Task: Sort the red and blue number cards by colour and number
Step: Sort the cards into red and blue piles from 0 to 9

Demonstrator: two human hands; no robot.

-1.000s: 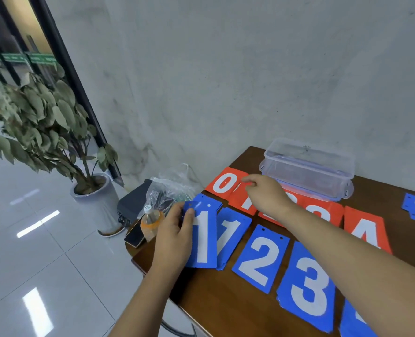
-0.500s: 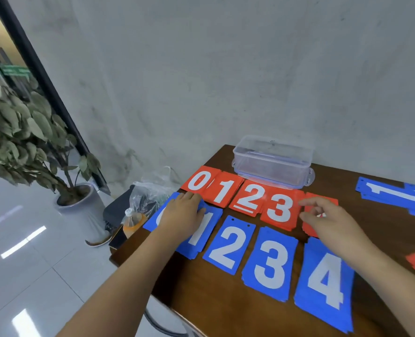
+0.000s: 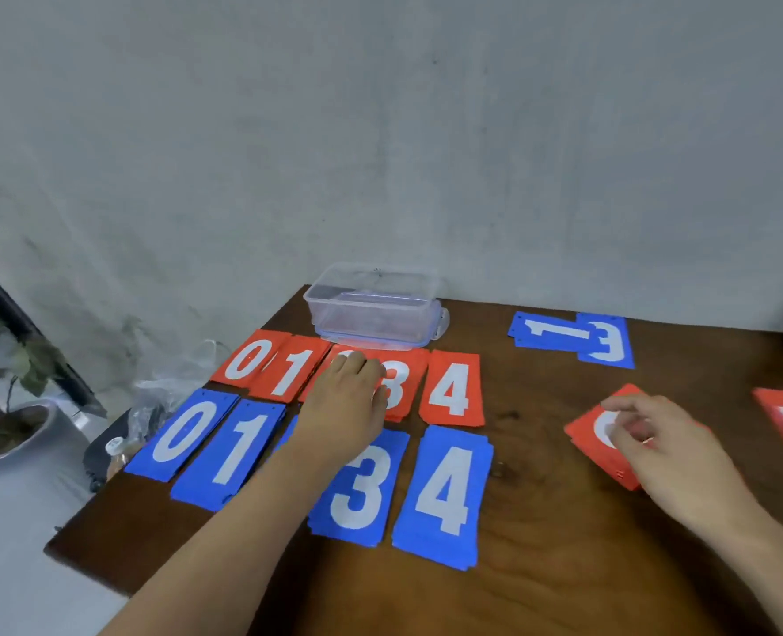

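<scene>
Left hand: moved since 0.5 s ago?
Yes. Left hand went right and away from the blue 0 pile, onto the red cards before the clear box.

**Single head-worn view**

The wide-angle camera looks forward and down from above the near edge of the table [image 3: 541,589], facing the grey wall [image 3: 380,130]; left hand [image 3: 348,406] and right hand [image 3: 674,452] reach in from below, close to the lens

Even soft light, slight motion blur, wide-angle edge distortion

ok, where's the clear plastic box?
Head view, left of centre: the clear plastic box sits at the table's far edge by the wall, directly behind the red card row.
</scene>
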